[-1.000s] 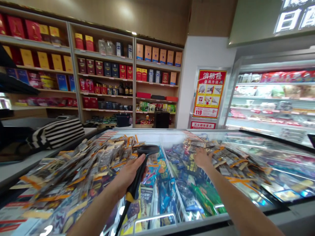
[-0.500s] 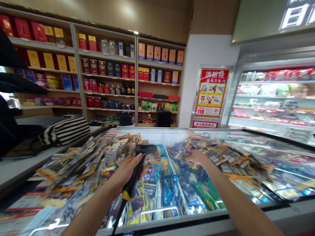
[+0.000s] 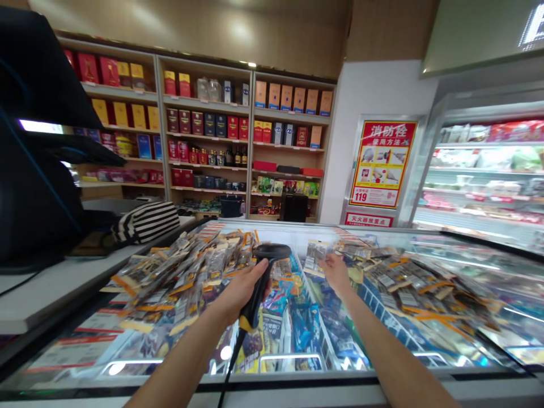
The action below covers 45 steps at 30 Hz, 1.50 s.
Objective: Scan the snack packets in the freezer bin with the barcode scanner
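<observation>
Above a glass-topped chest freezer (image 3: 331, 392), clasping a corded black barcode scanner (image 3: 254, 300) in the left hand (image 3: 240, 290); with the right hand (image 3: 339, 275), pinching a clear snack packet (image 3: 313, 256) between two packet heaps (image 3: 191, 272); seemingly at scanning, calling for label aimed scannerward.

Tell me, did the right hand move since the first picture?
Yes. The right hand, now pinching a packet, has moved left, closer to the white wire divider between the freezer goods.
</observation>
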{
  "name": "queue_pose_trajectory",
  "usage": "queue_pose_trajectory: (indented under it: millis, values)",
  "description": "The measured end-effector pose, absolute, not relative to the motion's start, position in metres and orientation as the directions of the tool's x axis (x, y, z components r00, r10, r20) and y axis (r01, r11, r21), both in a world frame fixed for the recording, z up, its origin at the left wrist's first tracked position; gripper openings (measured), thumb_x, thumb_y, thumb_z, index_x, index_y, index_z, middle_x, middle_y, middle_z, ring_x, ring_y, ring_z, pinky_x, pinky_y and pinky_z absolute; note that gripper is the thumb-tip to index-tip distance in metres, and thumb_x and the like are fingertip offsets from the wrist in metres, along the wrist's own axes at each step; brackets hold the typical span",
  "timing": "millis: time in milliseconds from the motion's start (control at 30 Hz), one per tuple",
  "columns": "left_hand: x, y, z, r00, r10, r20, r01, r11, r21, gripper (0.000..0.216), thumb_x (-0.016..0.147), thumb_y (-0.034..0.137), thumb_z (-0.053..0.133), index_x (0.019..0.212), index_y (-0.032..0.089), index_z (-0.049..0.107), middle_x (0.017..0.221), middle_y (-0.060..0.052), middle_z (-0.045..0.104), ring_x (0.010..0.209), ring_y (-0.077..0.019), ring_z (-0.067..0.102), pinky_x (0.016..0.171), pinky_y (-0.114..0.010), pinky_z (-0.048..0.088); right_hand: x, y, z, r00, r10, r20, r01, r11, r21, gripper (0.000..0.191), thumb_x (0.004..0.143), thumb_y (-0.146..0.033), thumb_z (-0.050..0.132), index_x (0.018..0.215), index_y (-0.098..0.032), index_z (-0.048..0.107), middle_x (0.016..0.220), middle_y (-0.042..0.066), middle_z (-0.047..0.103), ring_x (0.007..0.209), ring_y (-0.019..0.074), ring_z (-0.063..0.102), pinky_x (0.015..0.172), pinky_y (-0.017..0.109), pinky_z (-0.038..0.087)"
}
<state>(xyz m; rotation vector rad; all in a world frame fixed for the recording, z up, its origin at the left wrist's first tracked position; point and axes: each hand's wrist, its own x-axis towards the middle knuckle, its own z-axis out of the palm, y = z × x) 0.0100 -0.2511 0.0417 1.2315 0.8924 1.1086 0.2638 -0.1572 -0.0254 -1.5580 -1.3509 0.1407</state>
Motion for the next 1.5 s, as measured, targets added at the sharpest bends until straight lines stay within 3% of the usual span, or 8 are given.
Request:
queue_pose_trajectory:
  millis: [767,1067,1500]
  values:
    - [0.034,-0.229,0.035,0.381,0.921,0.078,-0.154,-0.02,0.988,0.041,0.069,0.053,0.047,0.055,0.014,0.05,0.043,0.002,0.05,0.038,-0.007,0.044,0.039,-0.019,0.032,0.272,-0.158,-0.038,0.301,0.793,0.529,0.653,0.233,-0.721,0.026,0.066,-0.033,0.042,0.081,-0.017,0.056,0.074,0.004,0.062,0.071,0.019,0.057,0.067,0.029,0.041]
    - [0.037,-0.215,0.034,0.405,0.907,0.11,-0.2,-0.029,0.979,0.04,0.067,0.054,0.048,0.063,0.015,0.05,0.05,0.002,0.052,0.04,-0.0074,0.045,0.042,-0.02,0.034,0.272,-0.16,-0.034,0.349,0.793,0.499,0.629,0.196,-0.752,0.024,0.065,-0.031,0.043,0.079,-0.016,0.055,0.067,0.005,0.062,0.065,0.0191,0.058,0.062,0.027,0.039]
    - [0.019,-0.222,0.04,0.521,0.851,0.061,-0.18,0.039,0.983,0.036,0.071,0.048,0.049,0.064,0.013,0.054,0.055,0.0,0.054,0.045,-0.0081,0.047,0.044,-0.021,0.036,0.293,-0.146,-0.04,0.365,0.772,0.52,0.709,0.132,-0.692,0.021,0.068,-0.03,0.042,0.079,-0.018,0.055,0.068,0.002,0.062,0.067,0.0174,0.057,0.062,0.026,0.039]
